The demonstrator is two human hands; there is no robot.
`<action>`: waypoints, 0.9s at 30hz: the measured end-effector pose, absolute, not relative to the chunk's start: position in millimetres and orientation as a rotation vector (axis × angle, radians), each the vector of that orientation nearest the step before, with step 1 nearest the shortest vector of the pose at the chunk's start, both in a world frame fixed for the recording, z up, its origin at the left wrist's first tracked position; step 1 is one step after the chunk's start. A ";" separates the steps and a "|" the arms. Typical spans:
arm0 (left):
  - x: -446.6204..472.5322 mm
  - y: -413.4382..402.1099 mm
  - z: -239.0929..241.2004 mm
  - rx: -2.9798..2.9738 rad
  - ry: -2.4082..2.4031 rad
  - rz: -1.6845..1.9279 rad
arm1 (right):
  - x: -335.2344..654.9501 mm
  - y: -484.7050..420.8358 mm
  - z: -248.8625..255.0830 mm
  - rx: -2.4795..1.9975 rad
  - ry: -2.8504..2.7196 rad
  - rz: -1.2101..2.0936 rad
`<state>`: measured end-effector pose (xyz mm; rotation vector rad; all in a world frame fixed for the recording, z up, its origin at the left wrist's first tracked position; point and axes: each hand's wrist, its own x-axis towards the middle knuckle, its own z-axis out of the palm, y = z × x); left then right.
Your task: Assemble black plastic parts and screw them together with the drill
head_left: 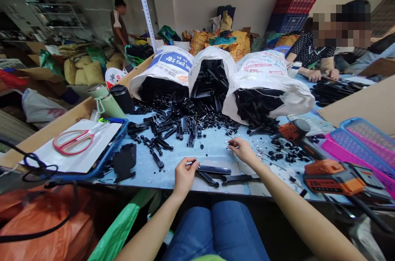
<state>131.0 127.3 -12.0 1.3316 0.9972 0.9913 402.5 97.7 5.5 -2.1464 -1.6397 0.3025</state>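
My left hand (pixel 186 174) is closed in a pinch above the table's front edge, with a small dark part at the fingertips whose kind I cannot make out. Just right of it lies a long black plastic arm (pixel 214 169), with a second black arm (pixel 210 179) below. An open-end wrench (pixel 240 178) rests beside them. Farther right and forward, my right hand (pixel 242 150) is pinched shut at the near side of the loose parts. Something small and dark shows at its fingertips, too small to name. Black plastic pieces (pixel 165 127) and thin screws (pixel 228 124) spread ahead of both hands.
Three white sacks (pixel 171 63) spill black parts at the back. An orange cordless drill (pixel 336 176) lies at right by pink and blue baskets (pixel 358 154). Red-handled scissors (pixel 72 142) lie on paper in a blue tray (pixel 123 129). A co-worker's hands (pixel 322 75) work far right.
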 end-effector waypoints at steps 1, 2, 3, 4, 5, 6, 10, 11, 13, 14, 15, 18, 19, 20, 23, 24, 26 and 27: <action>131.9 127.1 -12.3 1.389 1.002 1.005 | 401.5 88.0 10.8 -2.108 -1.650 0.325; 132.1 127.1 -12.1 1.469 1.014 1.024 | 400.0 78.8 16.6 -2.071 -1.654 0.353; 131.6 127.0 -11.7 1.562 1.026 1.054 | 397.9 70.2 22.8 -2.033 -1.652 0.390; 130.7 126.5 -11.4 1.662 1.033 1.094 | 395.5 62.5 29.2 -1.999 -1.652 0.437; 129.5 125.6 -11.4 1.767 1.031 1.132 | 392.8 55.8 35.4 -1.970 -1.660 0.492; 128.5 124.3 -11.9 1.881 1.018 1.157 | 389.8 50.2 41.4 -1.950 -1.678 0.548; 126.4 118.0 -17.8 2.372 0.952 1.099 | 377.4 40.5 58.5 -1.942 -1.822 0.714; 126.1 117.3 -19.5 2.480 0.935 1.071 | 374.2 41.0 60.8 -1.954 -1.867 0.717; 125.1 118.0 -22.0 2.637 0.896 1.034 | 367.4 44.3 63.0 -1.976 -1.985 0.666; 124.2 119.2 -22.5 2.690 0.872 1.019 | 363.6 46.5 63.0 -1.975 -2.066 0.631; 123.2 120.8 -22.5 2.727 0.849 1.012 | 359.7 48.7 62.5 -1.967 -2.159 0.602; 120.8 124.8 -20.0 2.803 0.807 1.033 | 349.5 51.1 57.1 -1.968 -2.395 0.545; 120.8 124.9 -18.4 2.822 0.812 1.040 | 347.7 49.4 53.8 -1.989 -2.416 0.526; 121.7 124.3 -16.5 2.841 0.815 1.035 | 347.2 45.9 49.7 -2.005 -2.403 0.496; 130.4 119.6 -10.1 2.921 0.694 0.886 | 352.9 27.3 32.7 -1.885 -2.312 0.381; 135.4 118.4 -8.0 2.952 0.609 0.803 | 356.5 19.7 26.2 -1.816 -2.288 0.335; 147.0 118.3 -4.7 3.004 0.456 0.628 | 364.6 6.0 14.1 -1.723 -2.287 0.233; 152.8 119.7 -3.4 3.024 0.416 0.553 | 368.3 0.6 9.1 -1.727 -2.296 0.170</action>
